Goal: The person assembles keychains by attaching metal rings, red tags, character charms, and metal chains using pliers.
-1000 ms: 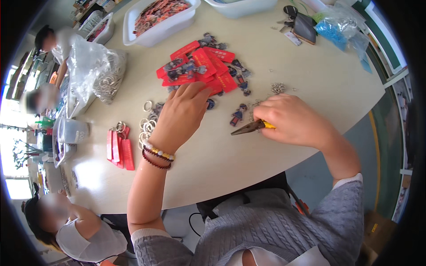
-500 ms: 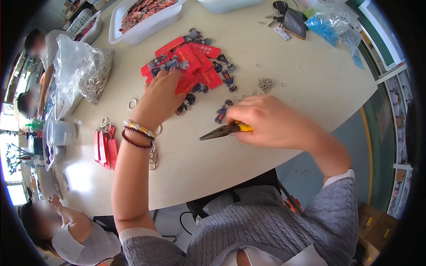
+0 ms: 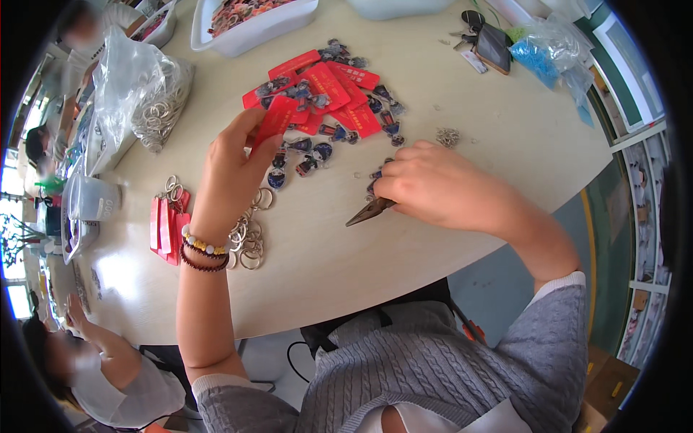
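My left hand (image 3: 232, 162) pinches a red card (image 3: 277, 118) between thumb and fingers, lifted just in front of a pile of red cards (image 3: 326, 86). Small printed character charms (image 3: 315, 157) lie on and around that pile. My right hand (image 3: 437, 184) is closed round pliers (image 3: 371, 211), their dark pointed jaws aimed to the left and the handles hidden in the palm. Part of another charm (image 3: 374, 175) shows beside the right fingers. Beyond this hand sits a small heap of tiny metal rings (image 3: 447, 137). Large key rings (image 3: 249, 244) lie next to my left wrist.
Red cards fitted with rings (image 3: 167, 225) lie at the left. Behind them stands a clear bag of metal rings (image 3: 155, 115). A white bin (image 3: 249, 40) is at the back; a phone (image 3: 493, 49), keys and a bag of blue bits (image 3: 535, 63) are far right. Other people sit at the left.
My left hand has drawn back toward me from the pile with a red card in it. The right hand with the pliers has shifted slightly, and the view has moved a little.
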A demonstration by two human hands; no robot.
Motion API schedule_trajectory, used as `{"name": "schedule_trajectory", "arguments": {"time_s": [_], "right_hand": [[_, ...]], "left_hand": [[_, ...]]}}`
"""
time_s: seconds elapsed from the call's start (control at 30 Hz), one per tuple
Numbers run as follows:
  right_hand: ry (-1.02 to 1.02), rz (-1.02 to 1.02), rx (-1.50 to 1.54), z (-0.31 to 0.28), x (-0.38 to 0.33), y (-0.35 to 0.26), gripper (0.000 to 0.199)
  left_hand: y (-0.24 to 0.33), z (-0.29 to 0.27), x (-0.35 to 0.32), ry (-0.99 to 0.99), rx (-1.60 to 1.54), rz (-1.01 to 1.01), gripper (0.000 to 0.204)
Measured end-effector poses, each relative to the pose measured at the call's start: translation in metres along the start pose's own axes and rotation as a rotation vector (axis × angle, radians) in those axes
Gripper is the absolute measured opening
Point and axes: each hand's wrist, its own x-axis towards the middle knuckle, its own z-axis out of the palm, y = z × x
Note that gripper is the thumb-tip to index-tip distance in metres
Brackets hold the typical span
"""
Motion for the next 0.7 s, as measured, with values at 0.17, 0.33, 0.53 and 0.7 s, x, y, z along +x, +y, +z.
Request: {"name": "schedule_trajectory", "arguments": {"time_s": [0.17, 0.33, 0.53, 0.7], "right_hand": [[-0.273, 0.037, -0.102, -0.008, 0.015, -0.005, 0.015], [-0.261, 0.063, 0.091, -0.017, 0.02, -0.003, 0.016], [0.056, 0.375, 1.063, -0.025, 0.039, -0.012, 0.025], [-0.023, 0.403, 1.082, -0.029, 0.057, -0.014, 0.023]], "left_hand": [[0.0, -0.009, -0.019, -0.068, -0.225, -0.142, 0.023], [0.005, -0.003, -0.044, -0.164, -0.694, -0.249, 0.023], [0.01, 0.0, -0.063, -0.218, -0.7, -0.239, 0.022], [0.021, -0.002, -0.069, -0.294, -0.544, -0.185, 0.025]]}}
